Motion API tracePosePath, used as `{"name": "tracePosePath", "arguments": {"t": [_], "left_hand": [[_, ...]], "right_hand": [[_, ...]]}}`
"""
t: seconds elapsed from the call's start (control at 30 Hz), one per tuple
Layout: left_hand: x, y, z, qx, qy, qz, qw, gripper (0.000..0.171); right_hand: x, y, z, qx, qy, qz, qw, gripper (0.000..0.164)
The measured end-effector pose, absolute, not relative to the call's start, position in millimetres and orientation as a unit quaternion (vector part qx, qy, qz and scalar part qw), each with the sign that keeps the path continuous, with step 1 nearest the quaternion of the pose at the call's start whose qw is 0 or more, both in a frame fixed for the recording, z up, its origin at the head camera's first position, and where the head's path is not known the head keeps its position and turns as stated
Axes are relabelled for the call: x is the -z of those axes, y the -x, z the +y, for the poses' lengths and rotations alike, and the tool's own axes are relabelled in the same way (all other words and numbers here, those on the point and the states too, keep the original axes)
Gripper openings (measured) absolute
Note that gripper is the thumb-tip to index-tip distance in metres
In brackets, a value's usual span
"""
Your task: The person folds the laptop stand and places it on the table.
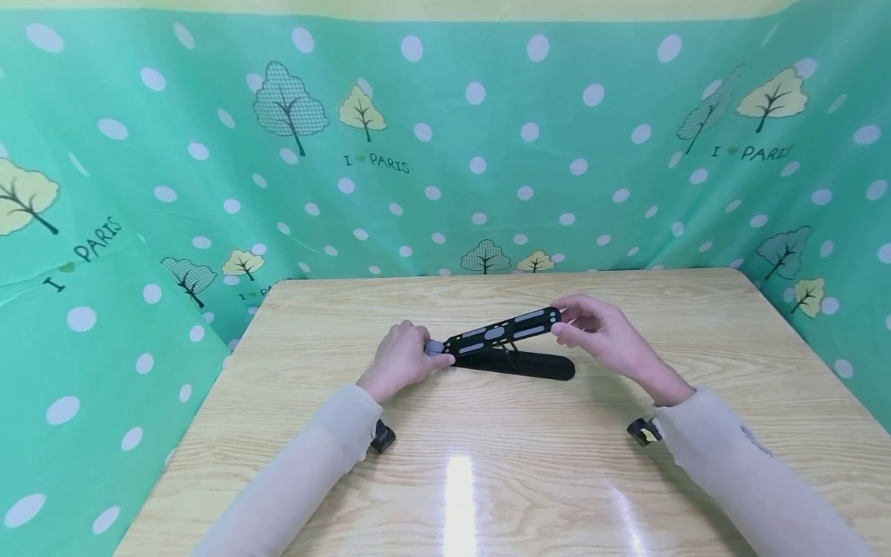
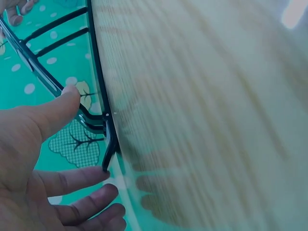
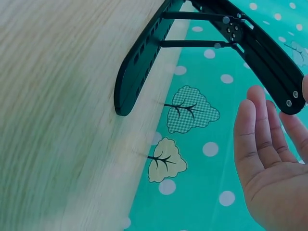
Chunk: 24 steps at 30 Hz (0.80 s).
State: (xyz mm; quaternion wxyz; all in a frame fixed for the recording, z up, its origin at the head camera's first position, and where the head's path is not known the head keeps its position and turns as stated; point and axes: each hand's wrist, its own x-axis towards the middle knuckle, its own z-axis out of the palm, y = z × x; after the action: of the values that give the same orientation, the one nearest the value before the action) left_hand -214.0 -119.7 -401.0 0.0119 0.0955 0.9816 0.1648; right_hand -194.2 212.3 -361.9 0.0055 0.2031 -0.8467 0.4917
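A black folding laptop stand [image 1: 496, 333] rests on the table, its slotted upper plate tilted up from the flat base [image 1: 543, 366]. My left hand [image 1: 402, 357] holds the stand's left, hinged end. In the left wrist view, the thumb [image 2: 71, 98] lies on the plate and the index finger touches the bent lip [image 2: 111, 144]. At the raised right end, my right hand [image 1: 604, 333] pinches the plate's tip between thumb and fingers. Two thin struts [image 3: 197, 44] join plate and base in the right wrist view. The right thumb is mostly cut off there.
The stand is on a light wood-grain table [image 1: 529, 480]. Behind and beside it hangs a green curtain [image 1: 431, 155] with white dots and printed trees. Small black devices [image 1: 382, 437] sit at both wrists. Light glares off the table's front.
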Motion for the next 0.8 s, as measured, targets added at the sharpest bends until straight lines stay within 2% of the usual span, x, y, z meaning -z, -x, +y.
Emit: {"name": "tracePosePath", "arguments": {"t": [0.23, 0.4, 0.8], "left_hand": [[400.3, 223.2, -122.8, -0.195, -0.100, 0.976, 0.021, 0.061], [400.1, 234.7, -126.4, -0.214, -0.110, 0.969, 0.047, 0.059], [402.3, 262.6, -131.1, -0.216, -0.158, 0.961, 0.075, 0.056]], "right_hand": [[362.5, 189.7, 208.5, -0.506, -0.192, -0.841, 0.003, 0.041], [363.1, 185.4, 203.0, -0.520, -0.187, -0.834, -0.002, 0.037], [361.3, 171.0, 186.0, -0.518, -0.148, -0.843, -0.006, 0.041]]}}
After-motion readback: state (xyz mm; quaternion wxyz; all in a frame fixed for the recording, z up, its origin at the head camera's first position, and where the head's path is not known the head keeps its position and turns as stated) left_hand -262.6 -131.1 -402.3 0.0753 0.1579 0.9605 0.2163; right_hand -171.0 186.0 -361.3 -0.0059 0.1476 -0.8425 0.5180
